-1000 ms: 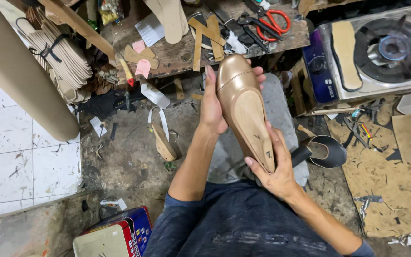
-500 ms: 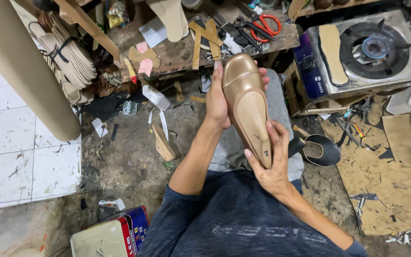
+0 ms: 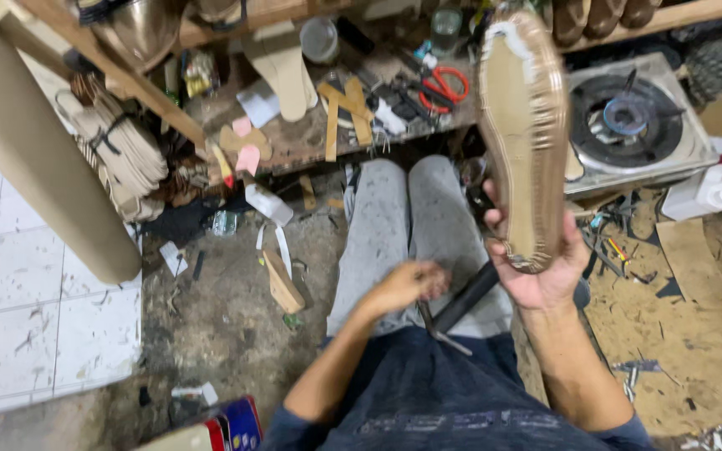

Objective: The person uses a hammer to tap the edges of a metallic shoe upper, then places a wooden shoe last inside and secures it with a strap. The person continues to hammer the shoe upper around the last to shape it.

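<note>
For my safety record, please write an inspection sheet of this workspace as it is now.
Surface: dirty floor, scraps scattered; white tiles at left.
Job's things: shoe held sole-up; dark tool across the lap.
Clutter: red scissors, insole bundle, wooden pieces on low bench.
Hands: right hand grips the shoe's heel end; left hand at the tool.
Cables: nothing seen.
Surroundings: gas stove, white bottle.

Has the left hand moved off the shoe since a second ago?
Yes. The left hand has let go of the shoe and dropped to the lap, away from the workbench, beside a dark tool. The right hand alone holds the shoe.
</note>
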The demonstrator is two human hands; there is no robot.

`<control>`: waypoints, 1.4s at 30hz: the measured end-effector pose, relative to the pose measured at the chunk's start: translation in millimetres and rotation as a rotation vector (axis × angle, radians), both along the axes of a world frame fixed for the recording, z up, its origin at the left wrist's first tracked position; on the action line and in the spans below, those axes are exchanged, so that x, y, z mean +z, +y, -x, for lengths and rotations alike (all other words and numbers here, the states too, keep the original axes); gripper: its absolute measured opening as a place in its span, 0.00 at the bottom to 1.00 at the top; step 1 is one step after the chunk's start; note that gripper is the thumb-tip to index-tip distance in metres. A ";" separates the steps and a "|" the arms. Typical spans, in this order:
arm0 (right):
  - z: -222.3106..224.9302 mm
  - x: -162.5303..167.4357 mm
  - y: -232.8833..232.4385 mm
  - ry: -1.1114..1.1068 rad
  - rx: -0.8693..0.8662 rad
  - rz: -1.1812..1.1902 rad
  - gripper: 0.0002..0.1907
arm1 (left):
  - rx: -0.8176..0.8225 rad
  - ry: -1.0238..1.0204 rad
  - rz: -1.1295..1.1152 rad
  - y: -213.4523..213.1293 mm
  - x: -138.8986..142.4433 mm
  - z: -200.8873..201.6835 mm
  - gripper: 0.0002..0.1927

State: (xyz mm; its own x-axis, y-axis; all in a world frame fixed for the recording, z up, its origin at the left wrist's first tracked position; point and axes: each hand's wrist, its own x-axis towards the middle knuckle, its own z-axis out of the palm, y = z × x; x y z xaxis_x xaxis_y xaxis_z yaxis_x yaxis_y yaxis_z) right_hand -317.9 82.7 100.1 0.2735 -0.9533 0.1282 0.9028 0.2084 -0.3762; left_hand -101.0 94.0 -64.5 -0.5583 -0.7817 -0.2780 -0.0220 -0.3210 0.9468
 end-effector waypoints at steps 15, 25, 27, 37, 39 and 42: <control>-0.9 31.1 -125.6 -0.168 0.039 0.076 0.40 | -0.096 0.306 -0.400 -24.1 -30.5 -30.1 0.17; -24.4 -9.5 -110.5 0.482 -0.107 0.066 0.48 | 0.209 0.380 -0.050 -45.9 10.0 -18.1 0.31; -47.4 -28.5 -89.8 0.602 -0.144 0.030 0.45 | 0.432 0.581 0.109 -66.7 20.8 -8.3 0.45; -51.2 -25.2 -99.5 1.454 -0.787 0.529 0.25 | 0.557 -0.577 0.927 -107.9 115.5 -57.3 0.41; -60.3 -19.3 -107.9 1.654 -0.676 0.778 0.24 | 0.420 -0.749 0.868 -120.1 116.5 -69.9 0.29; -80.9 -21.4 -109.2 1.916 -0.423 0.977 0.25 | 0.485 -0.636 0.475 -168.9 92.9 -88.6 0.14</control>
